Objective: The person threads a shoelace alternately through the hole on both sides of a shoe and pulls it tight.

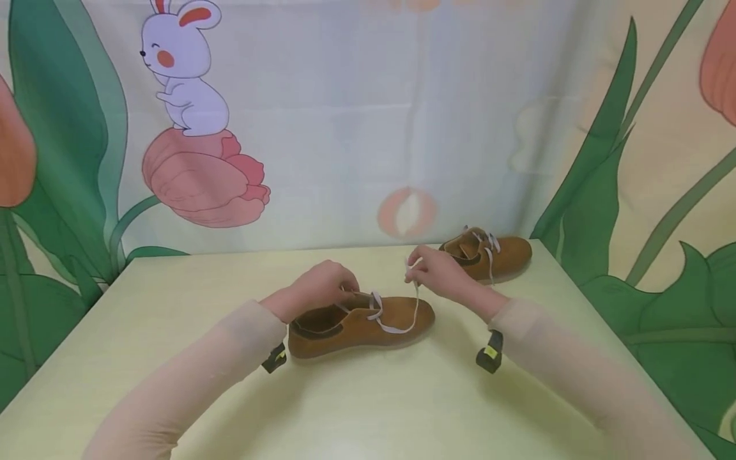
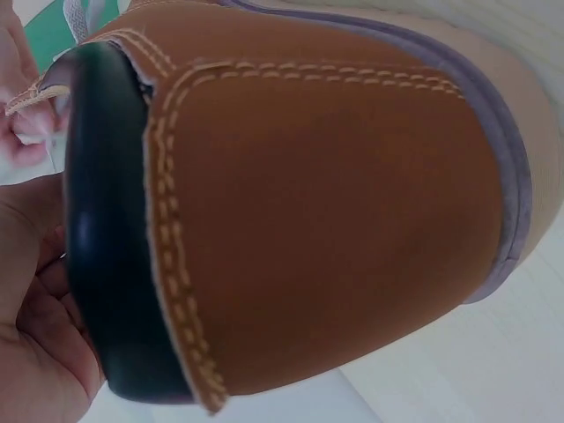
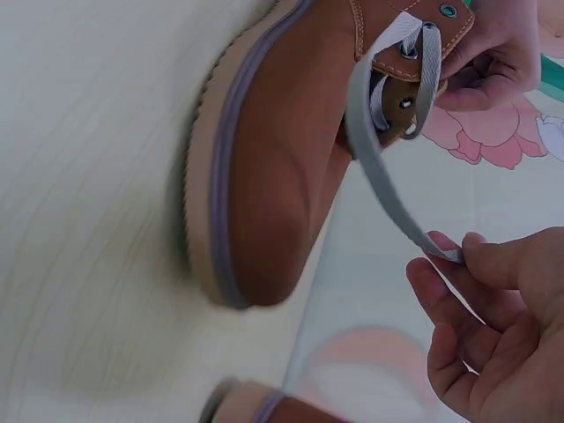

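Note:
A brown leather shoe with a pale sole stands on the table, toe pointing right. Its grey-white shoelace runs through the front eyelets and stretches up from the shoe. My right hand pinches the end of that lace between thumb and forefinger, above the toe. At the shoe's opening, my left hand grips the upper edge by the eyelet flap; its fingertips are partly hidden behind the leather. The dark-lined heel collar fills much of the left wrist view.
A second brown shoe, with loose pale laces, sits at the table's back right corner, behind my right hand. The pale table ends at a printed cloth backdrop with a rabbit and tulips.

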{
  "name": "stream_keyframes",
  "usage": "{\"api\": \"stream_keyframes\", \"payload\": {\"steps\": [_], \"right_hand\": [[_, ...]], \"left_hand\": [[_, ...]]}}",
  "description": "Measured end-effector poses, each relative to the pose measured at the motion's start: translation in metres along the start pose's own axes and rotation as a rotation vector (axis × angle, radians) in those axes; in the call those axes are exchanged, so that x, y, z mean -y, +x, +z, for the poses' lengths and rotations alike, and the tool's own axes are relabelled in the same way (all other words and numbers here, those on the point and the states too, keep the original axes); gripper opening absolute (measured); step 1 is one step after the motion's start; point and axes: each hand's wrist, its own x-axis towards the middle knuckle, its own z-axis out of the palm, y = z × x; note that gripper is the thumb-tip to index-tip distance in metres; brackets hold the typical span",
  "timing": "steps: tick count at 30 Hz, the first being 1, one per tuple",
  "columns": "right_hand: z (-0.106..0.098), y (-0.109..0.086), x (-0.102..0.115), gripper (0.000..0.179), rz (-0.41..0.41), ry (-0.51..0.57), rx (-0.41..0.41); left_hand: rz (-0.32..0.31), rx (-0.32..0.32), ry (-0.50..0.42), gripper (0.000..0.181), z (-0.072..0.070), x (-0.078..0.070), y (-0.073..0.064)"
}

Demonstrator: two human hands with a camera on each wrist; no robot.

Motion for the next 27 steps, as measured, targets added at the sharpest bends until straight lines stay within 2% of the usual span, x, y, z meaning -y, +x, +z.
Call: {"api": "stream_keyframes", "payload": {"steps": [7, 13, 21, 27], "right_hand": [[0.029, 0.030, 0.015, 0.012, -0.175, -0.149, 0.122], [0.038, 0.042, 0.022, 0.025, -0.282, -0.198, 0.137], [0.045, 0.057, 0.023, 0.024, -0.322, -0.198, 0.178], [0.043, 0.059, 0.022, 0.025, -0.250, -0.170, 0.160]], "left_hand": [[0.008, -0.037, 0.003, 0.011, 0.003, 0.000, -0.003], [0.031, -0.061, 0.025, 0.012, 0.000, 0.003, -0.004], [0.005, -0.064, -0.006, 0.013, 0.000, 0.007, -0.005], [0.025, -0.075, -0.029, 0.014, 0.002, 0.008, -0.004]]}}
